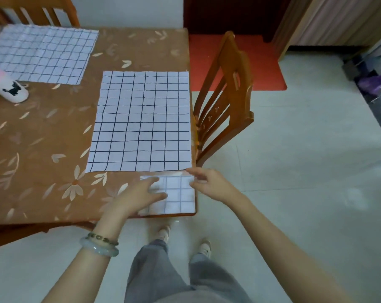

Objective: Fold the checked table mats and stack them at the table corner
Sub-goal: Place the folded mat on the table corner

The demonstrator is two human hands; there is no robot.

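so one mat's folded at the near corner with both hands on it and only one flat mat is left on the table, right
Not quite. The head view shows two flat mats left, not one: the near flat mat just beyond the folded mat, and the far flat mat at the far left. The left hand and right hand do touch it.

Domestic dining area, most likely a home. A table (32, 229) wore a brown leaf-print tablecloth (43, 138). One wooden slat-back chair (224, 95) stood at its side, a second chair (32, 12) at the far end. A checked table mat (141, 121) lay flat, with a white cat-figure mug (14, 92) nearby. The floor (316, 171) was pale tile, a red doormat (266, 73) lay before a dark doorway, and what seemed a curtain (338, 18) hung at right.
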